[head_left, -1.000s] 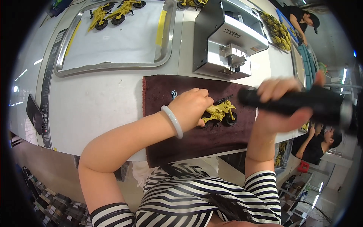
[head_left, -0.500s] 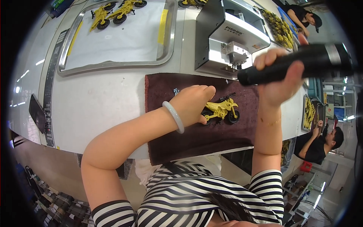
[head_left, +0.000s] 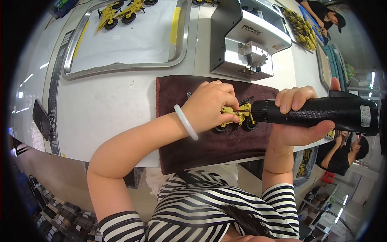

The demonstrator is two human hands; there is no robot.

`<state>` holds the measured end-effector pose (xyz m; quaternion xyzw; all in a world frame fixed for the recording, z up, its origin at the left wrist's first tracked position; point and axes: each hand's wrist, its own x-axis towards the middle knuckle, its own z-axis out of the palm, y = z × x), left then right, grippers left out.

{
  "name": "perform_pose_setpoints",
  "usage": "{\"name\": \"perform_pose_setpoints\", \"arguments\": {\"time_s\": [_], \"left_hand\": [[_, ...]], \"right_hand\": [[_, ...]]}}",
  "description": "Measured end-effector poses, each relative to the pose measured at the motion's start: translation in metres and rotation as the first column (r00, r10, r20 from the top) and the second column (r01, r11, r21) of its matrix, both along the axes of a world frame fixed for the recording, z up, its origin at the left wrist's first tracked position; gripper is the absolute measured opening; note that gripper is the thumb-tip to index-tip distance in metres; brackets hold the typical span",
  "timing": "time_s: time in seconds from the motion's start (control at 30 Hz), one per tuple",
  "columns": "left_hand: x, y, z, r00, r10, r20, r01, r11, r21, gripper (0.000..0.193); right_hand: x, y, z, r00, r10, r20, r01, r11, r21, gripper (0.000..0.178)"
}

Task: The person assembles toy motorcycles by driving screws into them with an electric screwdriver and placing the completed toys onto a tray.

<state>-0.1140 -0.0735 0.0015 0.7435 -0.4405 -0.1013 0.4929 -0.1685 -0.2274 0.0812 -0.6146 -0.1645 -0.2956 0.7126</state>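
A yellow toy motorcycle (head_left: 251,119) with black wheels rests on the dark maroon cloth mat (head_left: 201,151). My left hand (head_left: 213,103), with a pale bangle at its wrist, is closed on the motorcycle's left part, thumb and fingers pinching its body. A black electric screwdriver (head_left: 322,112) lies level in my right hand (head_left: 296,133), which is wrapped round its barrel. From its nose a thin bit reaches left to the motorcycle's upper body, close by my left fingertips. My fingers cover part of the toy, and the exact spot where the bit ends is hidden.
Beyond the mat stands a grey and black machine (head_left: 250,44). A metal tray (head_left: 133,66) lined with white paper holds yellow toy motorcycles at the far left. A phone-like dark slab (head_left: 41,120) lies at the left. Another tray of yellow parts (head_left: 300,30) and two people are at the right.
The screwdriver has come down and levelled out in my right hand, its bit now at the motorcycle. My left fingers have moved right, onto the toy's body.
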Motion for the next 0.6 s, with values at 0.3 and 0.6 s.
{"name": "perform_pose_setpoints", "arguments": {"time_s": [0.3, 0.6], "left_hand": [[-0.002, -0.002, 0.001, 1.0, 0.017, 0.013, -0.016, 0.998, -0.068, 0.009], [-0.007, -0.003, 0.0, 0.997, 0.007, -0.071, -0.015, 0.994, -0.111, 0.014]], "right_hand": [[-0.01, 0.002, 0.003, 0.996, -0.076, 0.037, 0.076, 0.997, 0.004, 0.076], [-0.012, 0.005, 0.0, 0.995, -0.068, 0.071, 0.068, 0.998, 0.011, 0.078]]}}
